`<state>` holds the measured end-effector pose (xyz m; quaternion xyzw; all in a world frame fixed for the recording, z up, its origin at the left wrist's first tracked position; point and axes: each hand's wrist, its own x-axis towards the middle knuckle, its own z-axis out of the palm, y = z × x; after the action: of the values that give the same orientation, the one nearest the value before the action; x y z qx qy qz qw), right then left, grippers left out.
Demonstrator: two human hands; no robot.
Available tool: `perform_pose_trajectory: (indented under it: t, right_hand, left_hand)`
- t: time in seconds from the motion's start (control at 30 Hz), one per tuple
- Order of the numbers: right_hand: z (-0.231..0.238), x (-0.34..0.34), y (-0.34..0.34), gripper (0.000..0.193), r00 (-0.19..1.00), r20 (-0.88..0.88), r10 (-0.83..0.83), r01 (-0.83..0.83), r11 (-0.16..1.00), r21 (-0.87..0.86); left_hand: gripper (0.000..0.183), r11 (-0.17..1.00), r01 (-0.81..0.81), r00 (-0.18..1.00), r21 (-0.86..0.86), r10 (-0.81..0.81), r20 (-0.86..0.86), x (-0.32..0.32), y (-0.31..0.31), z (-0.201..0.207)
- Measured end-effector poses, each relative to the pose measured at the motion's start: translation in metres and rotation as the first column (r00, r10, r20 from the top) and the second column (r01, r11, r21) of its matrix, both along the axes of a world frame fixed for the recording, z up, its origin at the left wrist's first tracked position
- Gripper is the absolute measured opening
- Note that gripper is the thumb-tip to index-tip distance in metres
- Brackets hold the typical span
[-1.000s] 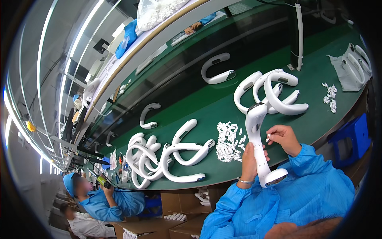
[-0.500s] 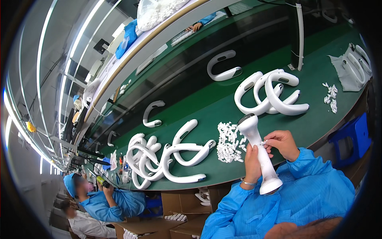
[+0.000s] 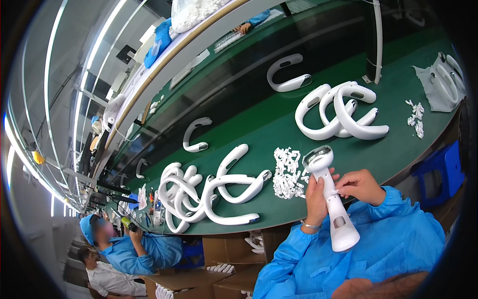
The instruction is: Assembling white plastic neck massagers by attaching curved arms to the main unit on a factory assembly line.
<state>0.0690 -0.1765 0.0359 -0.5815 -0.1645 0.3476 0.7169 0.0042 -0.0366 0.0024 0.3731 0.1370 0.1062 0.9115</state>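
My left hand (image 3: 315,202) is wrapped round the middle of a white curved plastic housing (image 3: 344,233), seen end-on, with a dark glossy window at its top end and an oval opening low on its side. My right hand (image 3: 362,186) pinches a small white piece (image 3: 336,192) against the housing's side; most of that piece is hidden by the fingers. Just left of my left hand lies a heap of small white plastic parts (image 3: 287,174) on the green table (image 3: 279,214). Beyond the housing rest several white C-shaped housings (image 3: 312,130), overlapping each other.
More C-shaped housings (image 3: 191,197) are piled at left. A smaller heap of parts (image 3: 417,118) and a white bag with housings (image 3: 438,84) lie at right. A blue stool (image 3: 438,174) and cardboard boxes (image 3: 226,251) stand below the table. A co-worker (image 3: 142,251) sits at left.
The housing has turned in my left hand, so its dark end window and side opening now face me more. My right hand has shifted slightly right and down with it.
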Motion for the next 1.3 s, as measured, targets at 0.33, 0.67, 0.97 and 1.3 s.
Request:
perform_pose_trajectory:
  t: [0.33, 0.67, 0.97, 1.3]
  right_hand:
    - [0.01, -0.018, 0.01, 0.022, 0.784, 0.617, -0.065, 0.171, 0.979, -0.115]
    - [-0.003, -0.015, -0.004, 0.024, 0.834, 0.547, 0.067, 0.154, 0.924, -0.349]
    - [0.013, -0.012, -0.007, 0.019, 0.75, 0.659, 0.055, 0.177, 0.944, -0.279]
    - [0.032, -0.015, 0.006, 0.019, 0.832, 0.554, 0.038, 0.128, 0.957, -0.259]
  left_hand:
    - [0.035, 0.986, -0.039, 0.995, 0.164, 0.023, 0.098, -0.002, 0.001, -0.016]
    - [0.04, 0.988, 0.07, 0.993, 0.134, -0.082, 0.088, -0.009, 0.001, -0.011]
    - [0.078, 0.93, 0.262, 0.949, 0.257, -0.296, 0.108, -0.014, 0.004, -0.001]
    - [0.078, 0.894, 0.204, 0.95, 0.398, -0.279, 0.138, -0.021, 0.003, -0.012]
